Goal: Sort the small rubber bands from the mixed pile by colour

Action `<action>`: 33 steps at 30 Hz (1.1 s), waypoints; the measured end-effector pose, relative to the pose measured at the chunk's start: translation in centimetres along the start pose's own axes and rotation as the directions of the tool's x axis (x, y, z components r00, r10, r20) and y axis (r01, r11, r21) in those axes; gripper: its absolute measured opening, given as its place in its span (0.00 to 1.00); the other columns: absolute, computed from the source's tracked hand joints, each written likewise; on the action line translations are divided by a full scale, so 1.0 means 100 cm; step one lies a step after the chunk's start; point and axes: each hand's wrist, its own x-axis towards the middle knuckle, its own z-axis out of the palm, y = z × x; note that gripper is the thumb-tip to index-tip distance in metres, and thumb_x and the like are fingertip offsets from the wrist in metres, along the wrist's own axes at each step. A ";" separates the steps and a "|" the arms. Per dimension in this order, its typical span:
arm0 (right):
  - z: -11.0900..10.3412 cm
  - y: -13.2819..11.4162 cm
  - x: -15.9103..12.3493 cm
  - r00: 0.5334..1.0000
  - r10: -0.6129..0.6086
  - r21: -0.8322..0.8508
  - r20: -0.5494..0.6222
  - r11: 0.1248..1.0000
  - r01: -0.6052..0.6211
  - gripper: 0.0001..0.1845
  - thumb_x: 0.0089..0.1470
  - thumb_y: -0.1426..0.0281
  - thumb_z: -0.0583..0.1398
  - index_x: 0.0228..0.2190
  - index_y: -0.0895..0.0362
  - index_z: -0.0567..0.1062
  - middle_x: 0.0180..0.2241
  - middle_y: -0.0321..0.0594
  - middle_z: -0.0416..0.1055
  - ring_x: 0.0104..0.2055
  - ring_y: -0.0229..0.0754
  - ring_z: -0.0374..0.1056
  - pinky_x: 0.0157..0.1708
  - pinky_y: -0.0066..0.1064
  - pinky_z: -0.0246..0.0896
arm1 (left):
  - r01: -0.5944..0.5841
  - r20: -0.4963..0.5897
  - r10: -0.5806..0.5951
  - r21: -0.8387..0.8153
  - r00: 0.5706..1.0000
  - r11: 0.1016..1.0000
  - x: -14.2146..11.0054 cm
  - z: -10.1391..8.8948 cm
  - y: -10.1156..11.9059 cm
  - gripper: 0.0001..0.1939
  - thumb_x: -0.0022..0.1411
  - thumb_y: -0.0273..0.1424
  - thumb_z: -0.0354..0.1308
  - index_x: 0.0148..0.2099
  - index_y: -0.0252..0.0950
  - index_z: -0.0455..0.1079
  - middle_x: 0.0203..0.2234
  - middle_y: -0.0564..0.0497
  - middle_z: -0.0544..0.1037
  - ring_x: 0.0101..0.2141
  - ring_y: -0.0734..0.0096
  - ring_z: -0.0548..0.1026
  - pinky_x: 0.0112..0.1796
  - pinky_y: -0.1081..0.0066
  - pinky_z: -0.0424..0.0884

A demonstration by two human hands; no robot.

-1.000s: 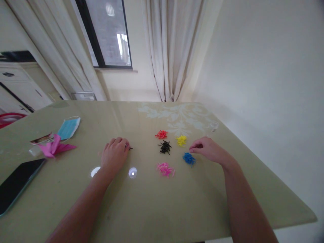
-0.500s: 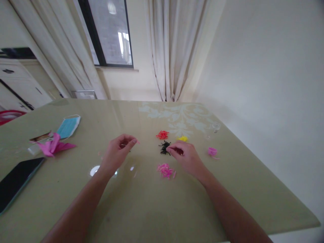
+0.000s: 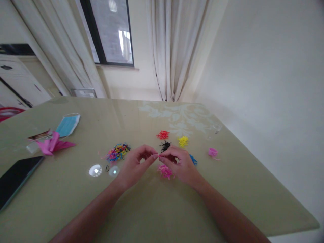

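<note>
My left hand (image 3: 140, 164) and my right hand (image 3: 180, 164) meet fingertip to fingertip. Between them a small pink rubber band (image 3: 158, 155) is pinched; both hands are closed at the tips. Just below lies a pile of pink rubber bands (image 3: 165, 171), partly behind my right hand. Above the fingers sit piles of black bands (image 3: 165, 145), red bands (image 3: 162, 134) and yellow bands (image 3: 183, 141). Blue bands (image 3: 193, 160) peek out beside my right hand. A mixed heap of coloured bands (image 3: 118, 152) lies left of my left hand.
On the table (image 3: 157, 216), a pink folded paper bird (image 3: 54, 144), a blue face mask (image 3: 68, 125) and a phone (image 3: 20, 179) lie at the left. A pink coil (image 3: 212, 152) rests at the right. A dark band (image 3: 107, 168) lies alone below the heap.
My left hand has moved right with the pink rubber band, uncovering the mixed heap. My right hand has shifted slightly left and down, from the black pile to meet it.
</note>
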 end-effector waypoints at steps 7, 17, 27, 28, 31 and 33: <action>0.000 -0.002 0.001 0.998 0.058 0.005 -0.024 0.998 -0.058 0.10 0.63 0.63 0.65 0.33 0.56 0.83 0.26 0.36 0.72 0.27 0.36 0.62 0.26 0.29 0.55 | -0.001 0.020 -0.001 0.074 1.000 0.997 -0.001 0.001 0.006 0.11 0.67 0.40 0.62 0.40 0.37 0.77 0.31 0.50 0.81 0.32 0.68 0.76 0.36 0.69 0.72; -0.001 0.006 0.003 0.984 0.138 0.138 -0.112 0.983 -0.122 0.13 0.61 0.60 0.64 0.34 0.57 0.83 0.29 0.40 0.77 0.29 0.39 0.68 0.29 0.30 0.61 | 0.004 0.072 -0.015 0.148 0.997 0.989 0.002 0.000 0.009 0.11 0.69 0.39 0.58 0.39 0.39 0.77 0.32 0.52 0.82 0.34 0.68 0.77 0.38 0.69 0.71; -0.026 0.010 0.012 0.985 0.172 0.066 0.008 0.983 -0.172 0.13 0.58 0.59 0.68 0.34 0.57 0.85 0.31 0.41 0.81 0.30 0.40 0.71 0.31 0.31 0.64 | -0.036 0.184 -0.007 0.227 0.983 0.973 -0.002 0.014 -0.009 0.08 0.67 0.34 0.61 0.38 0.39 0.81 0.36 0.47 0.81 0.34 0.67 0.77 0.36 0.70 0.71; -0.028 0.010 0.012 0.987 0.158 0.021 0.036 0.987 -0.159 0.12 0.58 0.60 0.68 0.34 0.56 0.86 0.31 0.41 0.80 0.30 0.40 0.70 0.30 0.31 0.63 | -0.049 0.198 0.001 0.236 0.980 0.971 -0.002 0.016 -0.010 0.09 0.67 0.33 0.60 0.39 0.39 0.82 0.36 0.47 0.81 0.35 0.66 0.77 0.38 0.69 0.72; -0.034 0.012 0.012 0.983 0.126 -0.102 0.134 0.988 -0.113 0.10 0.59 0.62 0.68 0.34 0.54 0.87 0.31 0.40 0.79 0.30 0.39 0.69 0.30 0.30 0.61 | -0.080 0.219 0.022 0.261 0.975 0.962 0.000 0.015 -0.012 0.11 0.68 0.32 0.58 0.42 0.40 0.84 0.37 0.46 0.82 0.39 0.64 0.79 0.42 0.67 0.72; -0.035 0.013 0.011 0.970 0.118 -0.159 0.213 0.984 -0.085 0.07 0.59 0.64 0.69 0.34 0.53 0.87 0.31 0.39 0.79 0.30 0.39 0.69 0.31 0.30 0.61 | -0.086 0.206 0.025 0.292 0.978 0.953 0.003 0.008 -0.014 0.13 0.69 0.32 0.56 0.45 0.41 0.84 0.38 0.46 0.82 0.40 0.63 0.79 0.43 0.67 0.73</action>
